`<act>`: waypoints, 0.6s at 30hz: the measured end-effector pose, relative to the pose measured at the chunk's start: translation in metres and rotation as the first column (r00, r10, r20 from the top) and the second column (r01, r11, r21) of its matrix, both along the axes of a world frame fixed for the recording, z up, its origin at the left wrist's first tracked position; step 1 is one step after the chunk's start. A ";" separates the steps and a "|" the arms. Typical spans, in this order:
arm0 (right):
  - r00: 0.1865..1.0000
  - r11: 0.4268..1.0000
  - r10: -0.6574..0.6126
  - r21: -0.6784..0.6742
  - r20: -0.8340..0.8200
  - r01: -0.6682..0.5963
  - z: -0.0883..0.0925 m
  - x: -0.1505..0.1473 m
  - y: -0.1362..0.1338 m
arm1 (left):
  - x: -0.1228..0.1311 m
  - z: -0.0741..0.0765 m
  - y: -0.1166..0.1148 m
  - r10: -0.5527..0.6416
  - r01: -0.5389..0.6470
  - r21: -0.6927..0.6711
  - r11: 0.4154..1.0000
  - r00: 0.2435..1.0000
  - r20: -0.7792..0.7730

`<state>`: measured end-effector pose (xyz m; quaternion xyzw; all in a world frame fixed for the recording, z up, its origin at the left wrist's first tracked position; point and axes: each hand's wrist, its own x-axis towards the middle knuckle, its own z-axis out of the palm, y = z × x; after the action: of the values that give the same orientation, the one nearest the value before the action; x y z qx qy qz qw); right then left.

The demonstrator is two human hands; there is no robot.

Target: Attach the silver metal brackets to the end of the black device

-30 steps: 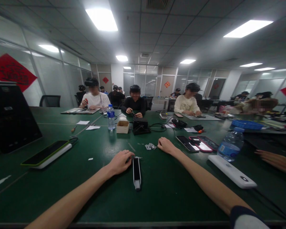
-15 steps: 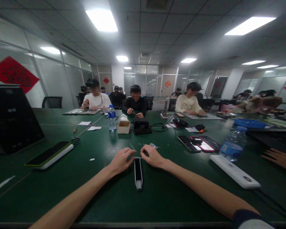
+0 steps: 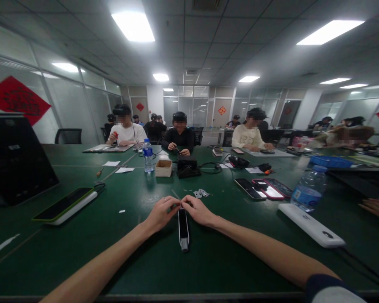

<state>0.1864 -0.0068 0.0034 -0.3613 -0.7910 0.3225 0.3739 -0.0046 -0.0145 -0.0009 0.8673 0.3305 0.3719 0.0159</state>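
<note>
Slim device lies on the desk, just nearside of your fingers, long axis toward you. Left hand, right hand equally near; fingertips converge, pinch unclear.

On the table: device between the forearms; parts just beyond the right hand; box farther back, bottle at its left; phones right of the parts; power bank before another bottle.
</note>
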 end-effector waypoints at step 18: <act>0.988 0.992 0.082 -0.082 -0.130 -0.093 0.001 -0.007 -0.009 | 0.006 0.002 -0.006 0.002 -0.011 0.087 0.996 0.995 0.100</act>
<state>0.1794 -0.0155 0.0045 -0.3211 -0.7660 0.3951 0.3924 0.0018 -0.0202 0.0016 0.8465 0.3156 0.4288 -0.0071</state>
